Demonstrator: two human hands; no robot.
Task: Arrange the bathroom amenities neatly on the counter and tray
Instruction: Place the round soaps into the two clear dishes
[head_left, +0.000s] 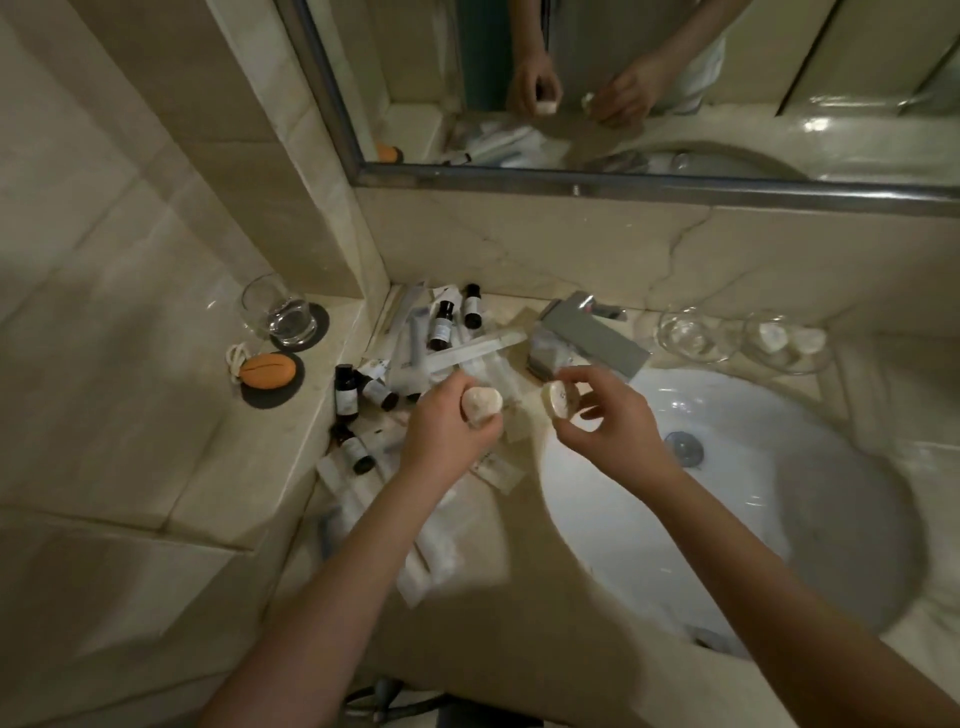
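My left hand (447, 431) grips a small round wrapped soap (482, 404) above the counter (483, 613). A second round wrapped soap (557, 399) is pinched in my right hand (608, 421), over the left rim of the sink. Behind and left of my hands lies a jumble of amenities: several small dark bottles with white labels (441, 325) and white wrapped packets (470, 353). More white packets (431, 551) lie under my left forearm. At the back right stand two clear glass dishes (691, 335), the right dish (789, 345) holding wrapped soaps.
A white oval sink (649, 545) fills the right side, with a grey faucet (582, 332) behind it. On the raised left ledge stand a glass tumbler (278, 309) on a dark coaster and an orange soap on a rope (267, 370). A mirror (623, 78) hangs above.
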